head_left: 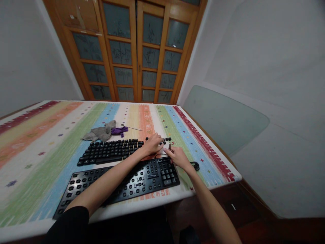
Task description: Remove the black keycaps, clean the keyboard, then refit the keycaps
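Observation:
A black keyboard (142, 179) lies along the table's near edge, with most of its keycaps off and some still on at the right-hand number pad. Loose black keycaps (109, 149) stand in rows just behind it. My left hand (153, 144) reaches over the keyboard, its fingers closed around a small black keycap (162, 142) near a few others. Beside it, above the keyboard's far right corner, my right hand (177, 156) is closed on a small slim tool (170, 145) that points upward; its exact kind is too small to make out.
A grey cloth (100, 133) and a purple cloth (119, 131) lie behind the keycap rows, with a thin rod (134, 128) beside them. A coiled black cable (195, 165) rests right of the keyboard. The striped tablecloth (63, 135) covers the table; a glass-paned wooden door (135, 51) stands beyond.

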`<state>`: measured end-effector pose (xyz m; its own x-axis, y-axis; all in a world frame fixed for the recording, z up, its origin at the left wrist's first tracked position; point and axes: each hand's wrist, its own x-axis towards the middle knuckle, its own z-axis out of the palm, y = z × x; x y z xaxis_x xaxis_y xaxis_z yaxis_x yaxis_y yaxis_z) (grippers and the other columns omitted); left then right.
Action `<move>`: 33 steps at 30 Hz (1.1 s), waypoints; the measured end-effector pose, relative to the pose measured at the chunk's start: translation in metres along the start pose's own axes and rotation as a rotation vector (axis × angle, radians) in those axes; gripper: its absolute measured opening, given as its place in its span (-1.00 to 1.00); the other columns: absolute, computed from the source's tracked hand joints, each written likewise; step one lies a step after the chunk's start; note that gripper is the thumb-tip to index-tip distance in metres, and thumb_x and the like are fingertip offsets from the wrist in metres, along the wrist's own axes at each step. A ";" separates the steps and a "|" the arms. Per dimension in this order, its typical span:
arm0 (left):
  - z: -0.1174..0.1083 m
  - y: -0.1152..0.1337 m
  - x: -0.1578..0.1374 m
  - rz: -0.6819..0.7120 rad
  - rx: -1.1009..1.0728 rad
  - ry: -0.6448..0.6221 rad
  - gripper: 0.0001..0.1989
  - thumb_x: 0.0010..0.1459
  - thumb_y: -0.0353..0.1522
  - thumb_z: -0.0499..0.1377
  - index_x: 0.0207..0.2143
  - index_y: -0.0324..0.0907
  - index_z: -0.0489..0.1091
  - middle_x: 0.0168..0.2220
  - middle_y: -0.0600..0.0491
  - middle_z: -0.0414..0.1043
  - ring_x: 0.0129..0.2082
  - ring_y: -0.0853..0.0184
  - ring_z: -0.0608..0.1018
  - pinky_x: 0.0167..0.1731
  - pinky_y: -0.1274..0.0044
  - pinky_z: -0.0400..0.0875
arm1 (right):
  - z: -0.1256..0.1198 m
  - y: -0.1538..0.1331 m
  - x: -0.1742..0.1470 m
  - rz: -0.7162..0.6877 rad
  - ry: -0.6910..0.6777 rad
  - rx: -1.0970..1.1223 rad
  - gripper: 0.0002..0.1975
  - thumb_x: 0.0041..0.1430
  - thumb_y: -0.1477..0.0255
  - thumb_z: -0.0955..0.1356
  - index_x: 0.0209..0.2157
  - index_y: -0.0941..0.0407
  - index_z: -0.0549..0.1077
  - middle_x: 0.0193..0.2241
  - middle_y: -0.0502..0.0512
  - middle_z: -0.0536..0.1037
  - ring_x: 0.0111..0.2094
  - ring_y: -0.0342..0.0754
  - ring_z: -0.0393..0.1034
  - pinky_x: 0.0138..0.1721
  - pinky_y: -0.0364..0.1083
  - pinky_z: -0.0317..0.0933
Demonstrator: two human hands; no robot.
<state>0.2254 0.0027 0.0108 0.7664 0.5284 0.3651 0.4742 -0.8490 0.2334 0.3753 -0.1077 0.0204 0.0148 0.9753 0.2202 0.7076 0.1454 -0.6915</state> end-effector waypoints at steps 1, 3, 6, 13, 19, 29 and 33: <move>-0.003 0.002 -0.002 0.018 -0.034 0.001 -0.87 0.20 -0.42 0.15 -0.28 -0.23 0.50 -0.35 -0.03 0.43 -0.24 0.25 0.41 -0.20 0.48 0.32 | -0.002 0.000 0.000 0.001 0.020 0.010 -0.47 0.26 0.06 0.23 -0.68 0.07 0.29 -0.82 -0.05 0.34 -0.73 -0.12 0.27 -0.59 -0.16 0.12; -0.009 0.006 -0.006 0.063 -0.105 0.000 -0.89 0.18 -0.42 0.17 -0.29 -0.24 0.50 -0.39 0.00 0.43 -0.27 0.28 0.41 -0.21 0.50 0.31 | -0.008 -0.001 0.001 0.016 0.078 0.037 -0.48 0.26 0.05 0.24 -0.66 0.08 0.33 -0.81 -0.04 0.36 -0.74 -0.12 0.28 -0.61 -0.16 0.11; -0.016 0.014 -0.011 0.125 -0.219 -0.002 -0.90 0.14 -0.37 0.22 -0.32 -0.23 0.50 -0.44 0.05 0.41 -0.32 0.31 0.42 -0.22 0.51 0.30 | -0.016 -0.003 0.003 0.029 0.167 0.076 -0.48 0.23 0.03 0.26 -0.63 0.10 0.37 -0.80 -0.03 0.39 -0.74 -0.13 0.29 -0.63 -0.17 0.12; -0.012 0.026 -0.010 0.189 -0.428 -0.024 -0.75 0.12 -0.19 0.30 -0.33 -0.21 0.52 -0.46 0.09 0.39 -0.35 0.35 0.42 -0.29 0.55 0.27 | -0.022 -0.002 0.010 0.030 0.304 0.084 -0.43 0.20 -0.03 0.26 -0.65 0.13 0.38 -0.77 0.01 0.41 -0.74 -0.15 0.30 -0.64 -0.18 0.09; -0.005 0.026 -0.004 0.189 -0.445 -0.066 -0.88 0.11 -0.32 0.31 -0.34 -0.20 0.54 -0.48 0.12 0.38 -0.35 0.35 0.42 -0.26 0.55 0.26 | -0.023 0.000 0.009 0.003 0.334 0.061 -0.43 0.20 -0.04 0.27 -0.62 0.14 0.43 -0.77 0.00 0.41 -0.75 -0.15 0.29 -0.62 -0.18 0.11; 0.006 0.013 0.016 0.004 -0.349 0.077 -0.91 0.11 -0.37 0.27 -0.34 -0.21 0.52 -0.48 0.09 0.36 -0.36 0.32 0.40 -0.29 0.53 0.28 | -0.027 0.008 -0.002 0.008 0.428 -0.006 -0.43 0.22 -0.07 0.25 -0.59 0.12 0.38 -0.76 0.00 0.41 -0.73 -0.13 0.32 -0.59 -0.17 0.14; 0.017 0.006 0.027 -0.012 -0.187 0.077 -0.91 0.15 -0.37 0.25 -0.30 -0.21 0.53 -0.42 0.02 0.40 -0.26 0.24 0.39 -0.21 0.46 0.30 | -0.027 0.011 -0.014 0.019 0.411 0.008 -0.42 0.22 -0.08 0.25 -0.60 0.11 0.38 -0.76 0.01 0.42 -0.73 -0.13 0.32 -0.58 -0.16 0.15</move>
<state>0.2559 0.0117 0.0065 0.7224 0.5434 0.4276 0.3890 -0.8306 0.3985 0.4022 -0.1237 0.0285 0.3100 0.8308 0.4623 0.6988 0.1306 -0.7033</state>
